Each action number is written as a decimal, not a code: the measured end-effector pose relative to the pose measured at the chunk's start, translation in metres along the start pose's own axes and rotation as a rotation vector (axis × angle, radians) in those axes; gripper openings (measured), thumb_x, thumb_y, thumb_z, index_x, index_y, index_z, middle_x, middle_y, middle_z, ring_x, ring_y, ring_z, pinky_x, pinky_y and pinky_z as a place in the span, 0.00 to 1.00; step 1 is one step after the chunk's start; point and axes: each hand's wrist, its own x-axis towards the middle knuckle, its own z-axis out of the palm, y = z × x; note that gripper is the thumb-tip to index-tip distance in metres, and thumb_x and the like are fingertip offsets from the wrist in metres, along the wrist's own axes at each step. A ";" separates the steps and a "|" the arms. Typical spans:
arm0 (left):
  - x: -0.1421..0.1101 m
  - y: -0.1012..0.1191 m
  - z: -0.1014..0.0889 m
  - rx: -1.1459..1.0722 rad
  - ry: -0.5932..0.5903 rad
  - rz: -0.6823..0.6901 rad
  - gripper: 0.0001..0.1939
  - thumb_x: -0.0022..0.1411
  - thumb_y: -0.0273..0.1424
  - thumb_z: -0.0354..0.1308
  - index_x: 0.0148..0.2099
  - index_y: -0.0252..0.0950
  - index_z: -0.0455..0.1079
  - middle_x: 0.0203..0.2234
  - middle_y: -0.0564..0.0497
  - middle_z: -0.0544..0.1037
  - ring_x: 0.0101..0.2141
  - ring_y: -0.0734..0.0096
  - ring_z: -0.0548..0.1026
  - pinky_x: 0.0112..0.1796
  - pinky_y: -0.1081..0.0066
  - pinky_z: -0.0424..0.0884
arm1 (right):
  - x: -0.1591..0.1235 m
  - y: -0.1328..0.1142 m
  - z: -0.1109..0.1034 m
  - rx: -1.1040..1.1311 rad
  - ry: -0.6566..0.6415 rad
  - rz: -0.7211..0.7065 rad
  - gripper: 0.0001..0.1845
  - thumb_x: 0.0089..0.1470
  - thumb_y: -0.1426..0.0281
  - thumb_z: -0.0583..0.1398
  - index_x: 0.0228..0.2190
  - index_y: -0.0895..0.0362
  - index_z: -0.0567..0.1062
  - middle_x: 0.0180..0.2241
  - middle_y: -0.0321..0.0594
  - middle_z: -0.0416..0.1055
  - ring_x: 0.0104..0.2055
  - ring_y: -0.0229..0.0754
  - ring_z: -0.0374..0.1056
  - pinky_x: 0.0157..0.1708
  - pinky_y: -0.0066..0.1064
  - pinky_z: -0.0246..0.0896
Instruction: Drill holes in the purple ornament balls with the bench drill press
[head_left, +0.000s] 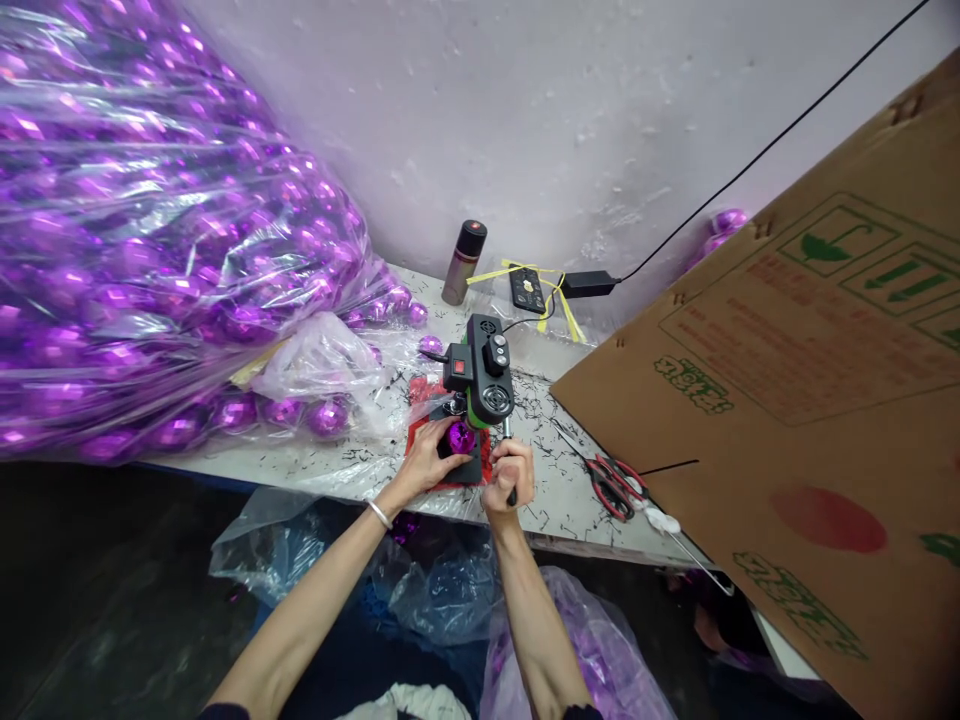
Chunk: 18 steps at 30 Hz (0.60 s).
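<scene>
A small black bench drill press [486, 370] with a red switch stands on the white table. My left hand [429, 455] has its fingers around a shiny purple ball [461, 437] on the machine's dark base, below the head. To the right of the base, my right hand [511, 474] is closed around the machine's lever handle [512, 495]. Red material [424, 390] lies under the base. Whether a bit touches the ball is hidden by the head.
A huge clear bag of purple balls [180, 230] fills the left. A tall cardboard box [787, 380] leans in at the right, with red-handled scissors [615, 485] beside it. A dark bottle [463, 262] and a black power adapter [589, 284] sit near the wall. Black shavings litter the table [551, 515].
</scene>
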 end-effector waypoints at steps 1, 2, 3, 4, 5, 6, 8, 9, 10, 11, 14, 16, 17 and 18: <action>0.001 0.000 0.000 0.000 0.001 0.003 0.31 0.57 0.39 0.72 0.60 0.38 0.71 0.52 0.41 0.81 0.54 0.48 0.78 0.56 0.49 0.72 | 0.000 -0.001 0.000 0.001 -0.007 -0.009 0.17 0.67 0.69 0.49 0.25 0.53 0.64 0.29 0.35 0.67 0.31 0.38 0.66 0.32 0.33 0.62; 0.002 0.000 0.000 -0.001 0.001 0.005 0.31 0.57 0.39 0.72 0.60 0.38 0.71 0.52 0.41 0.80 0.54 0.48 0.78 0.56 0.49 0.72 | 0.002 -0.002 -0.001 0.000 -0.009 -0.014 0.17 0.67 0.69 0.50 0.24 0.53 0.64 0.29 0.36 0.67 0.31 0.38 0.66 0.31 0.32 0.62; 0.003 0.001 0.000 -0.002 0.000 0.007 0.31 0.57 0.39 0.72 0.60 0.37 0.71 0.53 0.40 0.80 0.54 0.48 0.77 0.56 0.49 0.72 | 0.006 -0.005 -0.001 -0.001 -0.006 -0.008 0.18 0.67 0.70 0.50 0.24 0.53 0.64 0.29 0.36 0.67 0.31 0.38 0.66 0.31 0.32 0.61; 0.004 0.000 0.000 -0.002 0.000 0.006 0.31 0.57 0.39 0.71 0.60 0.37 0.71 0.53 0.40 0.80 0.55 0.47 0.77 0.57 0.49 0.72 | 0.011 -0.009 -0.001 -0.001 0.005 0.012 0.18 0.67 0.71 0.49 0.24 0.54 0.64 0.29 0.36 0.67 0.31 0.38 0.66 0.30 0.32 0.60; 0.005 0.000 0.000 -0.003 -0.003 0.004 0.31 0.58 0.39 0.71 0.61 0.37 0.71 0.53 0.40 0.80 0.55 0.47 0.77 0.57 0.48 0.71 | 0.019 -0.014 -0.002 -0.001 0.023 0.048 0.19 0.68 0.72 0.49 0.23 0.54 0.63 0.28 0.35 0.66 0.30 0.37 0.66 0.30 0.31 0.59; 0.004 0.000 0.001 -0.002 -0.008 0.001 0.31 0.58 0.39 0.71 0.61 0.37 0.70 0.54 0.39 0.79 0.56 0.46 0.76 0.57 0.47 0.71 | 0.028 -0.021 -0.002 0.001 0.041 0.093 0.20 0.68 0.73 0.48 0.23 0.54 0.63 0.27 0.35 0.65 0.30 0.37 0.66 0.30 0.31 0.59; -0.001 0.000 0.000 -0.001 -0.028 0.003 0.32 0.59 0.40 0.70 0.62 0.37 0.69 0.55 0.39 0.78 0.57 0.46 0.75 0.59 0.46 0.70 | 0.047 -0.034 -0.003 0.011 0.060 0.191 0.21 0.69 0.73 0.49 0.21 0.54 0.63 0.24 0.34 0.64 0.30 0.37 0.65 0.31 0.31 0.58; -0.008 0.000 0.000 0.001 -0.040 0.012 0.31 0.60 0.40 0.69 0.63 0.37 0.68 0.56 0.38 0.77 0.58 0.46 0.75 0.59 0.46 0.69 | 0.056 -0.041 -0.004 0.016 0.046 0.223 0.22 0.69 0.72 0.50 0.21 0.54 0.63 0.24 0.33 0.63 0.30 0.37 0.65 0.31 0.31 0.58; -0.016 0.001 -0.002 0.005 -0.048 0.025 0.32 0.61 0.40 0.68 0.64 0.37 0.67 0.57 0.38 0.76 0.59 0.45 0.74 0.60 0.45 0.68 | 0.063 -0.046 -0.005 0.019 0.032 0.244 0.22 0.69 0.71 0.50 0.21 0.54 0.63 0.23 0.33 0.63 0.30 0.37 0.65 0.32 0.31 0.58; -0.026 0.002 -0.004 0.011 -0.047 0.041 0.34 0.61 0.41 0.68 0.65 0.37 0.65 0.59 0.37 0.75 0.60 0.45 0.73 0.61 0.44 0.67 | 0.067 -0.049 -0.006 0.022 0.017 0.253 0.22 0.69 0.71 0.51 0.20 0.54 0.63 0.23 0.34 0.63 0.31 0.37 0.66 0.32 0.31 0.58; -0.049 0.006 -0.018 0.035 0.009 0.064 0.44 0.57 0.48 0.70 0.70 0.37 0.59 0.64 0.34 0.69 0.64 0.41 0.69 0.63 0.43 0.65 | 0.065 -0.051 -0.008 0.020 -0.008 0.238 0.21 0.69 0.71 0.52 0.21 0.54 0.65 0.24 0.34 0.64 0.31 0.37 0.66 0.33 0.32 0.58; -0.046 0.010 -0.034 0.063 0.077 0.045 0.43 0.61 0.49 0.66 0.70 0.37 0.58 0.66 0.34 0.67 0.65 0.41 0.67 0.63 0.45 0.65 | 0.057 -0.047 -0.008 0.007 -0.006 0.227 0.20 0.68 0.71 0.52 0.22 0.54 0.66 0.25 0.34 0.65 0.32 0.38 0.67 0.33 0.32 0.58; -0.035 0.012 -0.043 0.092 0.113 0.024 0.36 0.65 0.47 0.62 0.69 0.37 0.61 0.65 0.35 0.67 0.65 0.43 0.67 0.63 0.46 0.64 | 0.053 -0.045 -0.008 0.002 -0.001 0.226 0.20 0.68 0.71 0.52 0.22 0.55 0.67 0.25 0.34 0.66 0.32 0.38 0.67 0.33 0.32 0.58; -0.020 0.012 -0.054 0.137 0.151 -0.010 0.28 0.69 0.43 0.57 0.66 0.36 0.65 0.64 0.36 0.69 0.65 0.44 0.67 0.64 0.47 0.63 | 0.049 -0.043 -0.007 0.001 0.007 0.226 0.20 0.68 0.72 0.52 0.22 0.55 0.67 0.25 0.34 0.66 0.32 0.38 0.68 0.33 0.32 0.59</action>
